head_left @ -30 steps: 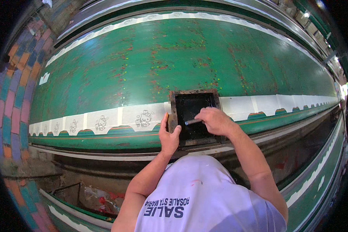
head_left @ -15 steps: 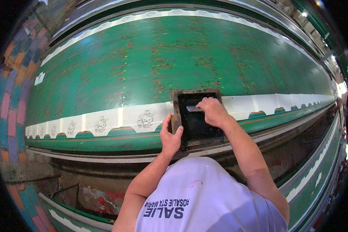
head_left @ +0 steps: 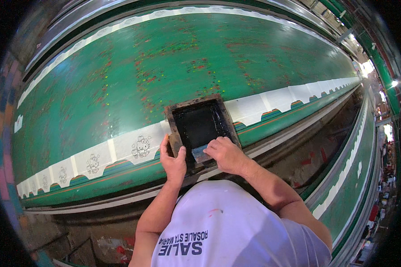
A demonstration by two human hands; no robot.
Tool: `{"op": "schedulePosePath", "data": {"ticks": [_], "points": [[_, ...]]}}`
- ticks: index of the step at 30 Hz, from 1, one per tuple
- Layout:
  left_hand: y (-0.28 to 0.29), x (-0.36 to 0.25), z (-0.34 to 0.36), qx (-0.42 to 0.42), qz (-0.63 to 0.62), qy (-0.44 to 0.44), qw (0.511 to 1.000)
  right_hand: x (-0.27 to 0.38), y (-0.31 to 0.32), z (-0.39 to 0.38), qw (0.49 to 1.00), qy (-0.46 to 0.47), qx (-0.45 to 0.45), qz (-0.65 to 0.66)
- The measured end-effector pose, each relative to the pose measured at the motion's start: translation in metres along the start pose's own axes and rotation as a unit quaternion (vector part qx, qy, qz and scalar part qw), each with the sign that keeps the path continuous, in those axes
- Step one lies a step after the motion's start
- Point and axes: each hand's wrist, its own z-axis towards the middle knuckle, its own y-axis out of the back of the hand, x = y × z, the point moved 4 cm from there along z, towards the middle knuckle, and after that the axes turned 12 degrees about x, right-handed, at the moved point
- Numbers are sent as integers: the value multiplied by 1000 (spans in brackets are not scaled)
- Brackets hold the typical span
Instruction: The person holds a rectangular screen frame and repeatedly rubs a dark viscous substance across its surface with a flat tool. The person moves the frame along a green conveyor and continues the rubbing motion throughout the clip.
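A small wooden-framed printing screen (head_left: 193,102) lies on a long strip of white cloth pieces, its inside coated with black ink (head_left: 199,127). My left hand (head_left: 174,165) grips the frame's left side near the lower corner, thumb and fingers around the wood. Inside the frame, at the end nearest me, my right hand (head_left: 227,156) grasps a squeegee (head_left: 199,154) with a bluish-grey blade. Left of the screen, a white cloth piece (head_left: 122,151) bears a black outline drawing of a cartoon cat (head_left: 141,147). Whatever cloth is under the screen is hidden.
The long green printing table (head_left: 120,80) carries red and yellow paint specks. Plain white cloth pieces (head_left: 247,109) run off to the right, and another white strip (head_left: 156,14) follows the far edge. A metal rail (head_left: 116,198) borders the near side. More green tables (head_left: 349,200) stand at right.
My right hand has drawn the squeegee from the far part of the screen to the near end. The left hand keeps hold of the frame. The view has tilted and shifted.
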Motion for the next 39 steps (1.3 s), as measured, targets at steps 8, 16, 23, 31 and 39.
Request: {"op": "schedulePosePath", "data": {"ticks": [8,16,23,31,39], "points": [[-14,-11,-3,-40,67,-20,997,-5,-4,-31,994,9,-33,107],[-40,-21,-10,-55,45,-69,995,-87,-19,-92,903,-209,-184,326],[-141,-17,0,-48,30,-81,995,-157,-11,-153,914,-172,-248,271],[-241,-7,0,-57,47,-75,994,-234,15,-216,916,-178,-248,261],[-260,-11,1,-79,69,-69,992,-215,43,-205,984,1,-151,96]]}}
